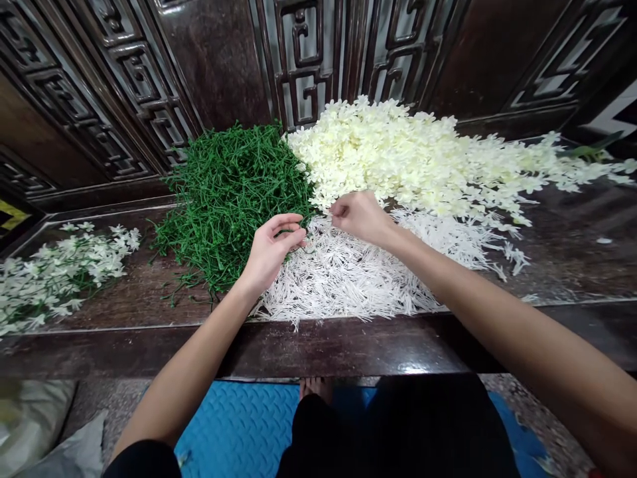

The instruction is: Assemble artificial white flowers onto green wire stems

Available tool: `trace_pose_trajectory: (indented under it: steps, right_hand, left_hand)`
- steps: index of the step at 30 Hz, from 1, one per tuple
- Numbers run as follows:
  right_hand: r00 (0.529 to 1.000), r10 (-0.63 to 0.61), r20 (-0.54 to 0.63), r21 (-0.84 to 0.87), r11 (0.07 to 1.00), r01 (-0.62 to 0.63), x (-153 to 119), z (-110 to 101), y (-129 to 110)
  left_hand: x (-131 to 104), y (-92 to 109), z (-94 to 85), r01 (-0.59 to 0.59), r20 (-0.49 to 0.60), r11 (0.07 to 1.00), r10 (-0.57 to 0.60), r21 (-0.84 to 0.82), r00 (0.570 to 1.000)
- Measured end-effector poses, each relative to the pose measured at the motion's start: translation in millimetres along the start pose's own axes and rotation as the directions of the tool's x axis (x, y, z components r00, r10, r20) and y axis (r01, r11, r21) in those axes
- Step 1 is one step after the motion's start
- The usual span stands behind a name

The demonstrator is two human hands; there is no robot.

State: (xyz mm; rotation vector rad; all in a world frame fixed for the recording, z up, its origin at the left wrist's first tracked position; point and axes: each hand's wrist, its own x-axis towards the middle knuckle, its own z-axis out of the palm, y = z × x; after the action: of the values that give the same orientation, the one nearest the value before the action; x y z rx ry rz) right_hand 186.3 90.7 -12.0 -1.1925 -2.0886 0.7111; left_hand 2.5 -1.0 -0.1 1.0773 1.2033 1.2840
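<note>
My left hand (273,251) is closed in a loose pinch at the right edge of a heap of green artificial stems (233,192). A thin green stem shows between its thumb and fingers. To the right, my right hand (361,216) is curled closed, with its fingertips turned toward the left hand; whatever it holds is hidden. Beneath both hands spreads a pile of thin white stamen-like pieces (348,282). Behind the right hand lies a large mound of cream-white artificial blossoms (388,149).
A dark wooden bench (572,252) carries the heaps against a carved wooden back (219,60). Assembled white flower sprigs (70,269) lie at the far left. On the floor are a blue textured mat (239,425) and pale sacks (40,425).
</note>
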Motion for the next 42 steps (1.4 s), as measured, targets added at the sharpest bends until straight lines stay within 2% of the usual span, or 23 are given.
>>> trace_pose_trajectory:
  steps: [1,4,7,9,13,22,25,28,30,33,36,39,42]
  right_hand:
    - [1.000,0.008,-0.019,0.036,0.999,-0.008,-5,-4,-2]
    - [0.994,0.073,-0.083,0.315,0.948,-0.043,-25,-17,-8]
    - [0.999,0.048,-0.004,0.506,0.862,-0.040,-43,-23,-11]
    - [0.998,0.035,0.049,0.546,0.836,-0.056,-51,-22,-11]
    - [0.995,0.019,0.099,0.589,0.805,-0.074,-55,-17,-11]
    - [0.995,-0.009,0.098,0.614,0.788,-0.054,-59,-14,-18]
    - [0.998,-0.004,0.067,0.617,0.786,-0.039,-59,-11,-19]
    - [0.998,0.033,-0.062,0.526,0.851,0.005,-59,-12,-20]
    - [0.995,0.020,-0.099,0.443,0.896,0.026,-59,-13,-21]
    - [0.998,-0.029,0.052,0.431,0.902,0.004,-62,-14,-25]
    - [0.976,0.006,0.218,0.481,0.869,-0.112,-63,-13,-29]
    - [0.958,0.096,0.269,0.544,0.806,-0.234,-63,-10,-32]
    - [0.954,0.141,0.264,0.621,0.732,-0.280,-62,-11,-31]
  left_hand:
    - [0,0,0.0,-0.003,-0.003,1.000,0.003,0.000,1.000]
    - [0,0,3.0,0.001,-0.006,1.000,-0.001,0.003,1.000]
    - [-1,-3,8.2,0.017,0.041,0.999,-0.018,0.030,0.999]
    - [-3,-7,11.0,0.007,0.094,0.999,-0.012,0.052,0.996]
    - [-5,-12,13.0,-0.065,0.170,0.989,0.041,0.136,0.985]
    - [-4,-15,13.2,-0.245,0.184,0.947,0.208,0.208,0.961]
    - [-4,-19,12.6,-0.230,0.134,0.944,0.203,0.237,0.970]
    - [-3,-21,12.1,-0.191,0.047,0.950,0.185,0.246,0.982]
    - [-4,-21,11.9,-0.175,-0.012,0.960,0.182,0.218,0.983]
    - [-5,-21,12.8,-0.184,-0.045,0.967,0.195,0.174,0.980]
    - [-8,-20,15.0,-0.235,-0.001,0.960,0.238,0.151,0.971]
    - [-10,-19,17.1,-0.292,0.078,0.946,0.284,0.139,0.956]
    - [-11,-19,17.6,-0.330,0.124,0.929,0.312,0.167,0.942]
